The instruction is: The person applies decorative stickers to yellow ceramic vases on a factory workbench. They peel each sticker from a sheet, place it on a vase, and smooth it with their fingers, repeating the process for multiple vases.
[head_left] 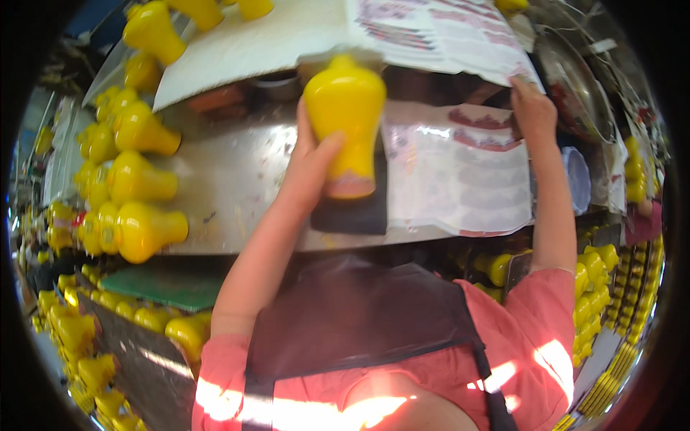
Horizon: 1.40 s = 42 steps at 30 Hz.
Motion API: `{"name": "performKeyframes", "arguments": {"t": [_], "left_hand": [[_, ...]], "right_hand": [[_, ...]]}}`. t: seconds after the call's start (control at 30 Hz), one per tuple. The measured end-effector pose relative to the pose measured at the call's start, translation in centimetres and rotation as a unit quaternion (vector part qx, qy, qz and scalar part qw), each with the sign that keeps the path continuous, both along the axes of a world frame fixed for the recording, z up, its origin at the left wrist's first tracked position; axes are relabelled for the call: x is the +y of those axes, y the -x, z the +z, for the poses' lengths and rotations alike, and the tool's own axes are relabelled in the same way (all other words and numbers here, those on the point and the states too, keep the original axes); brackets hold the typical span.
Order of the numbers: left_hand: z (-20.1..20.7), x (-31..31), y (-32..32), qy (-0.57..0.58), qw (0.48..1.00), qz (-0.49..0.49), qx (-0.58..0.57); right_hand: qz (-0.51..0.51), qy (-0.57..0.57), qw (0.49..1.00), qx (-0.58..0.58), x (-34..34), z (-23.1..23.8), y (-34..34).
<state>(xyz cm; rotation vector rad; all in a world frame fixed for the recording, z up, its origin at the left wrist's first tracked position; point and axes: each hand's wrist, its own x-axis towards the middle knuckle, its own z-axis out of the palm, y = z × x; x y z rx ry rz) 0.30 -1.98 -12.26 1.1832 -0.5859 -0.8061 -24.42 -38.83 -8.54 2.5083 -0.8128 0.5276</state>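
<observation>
Yellow vase (345, 115), side-held in view over the dark pad (352, 220).
The left hand (314, 164) grasps its left side, thumb in front (a hold that apparently leaves shoulder and base unobstructed). The right hand (534, 111) is at the upper printed sheet's (460, 36) edge, perhaps steadying it; whether its fingers pinch the paper cannot be told.

1 head cam looks down @ bench (226, 176).
</observation>
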Motion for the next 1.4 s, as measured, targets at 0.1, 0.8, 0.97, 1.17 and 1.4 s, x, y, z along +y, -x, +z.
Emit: {"name": "performKeyframes", "arguments": {"t": [0.1,0.8,0.97,1.17,1.4], "left_hand": [[-0.3,0.1,-0.1,0.025,1.000,-0.006,0.007],[-0.3,0.0,0.0,-0.004,0.999,0.013,-0.041],[0.9,0.5,-0.4,-0.024,0.996,0.024,-0.079],[3.1,-0.2,-3.2,-0.020,0.995,0.024,-0.090],[2.3,-2.1,-3.1,-0.142,0.958,0.019,-0.249]], "right_hand": [[-0.009,-0.025,1.000,-0.017,-0.2,-0.6,0.2],[0.035,-0.709,0.669,-0.219,13.0,11.7,-8.9],[0.337,-0.349,0.860,-0.158,20.0,10.9,-11.9],[0.430,-0.028,0.901,-0.044,23.8,4.8,-11.9],[0.395,0.008,0.918,-0.024,25.0,2.2,-10.3]]}}
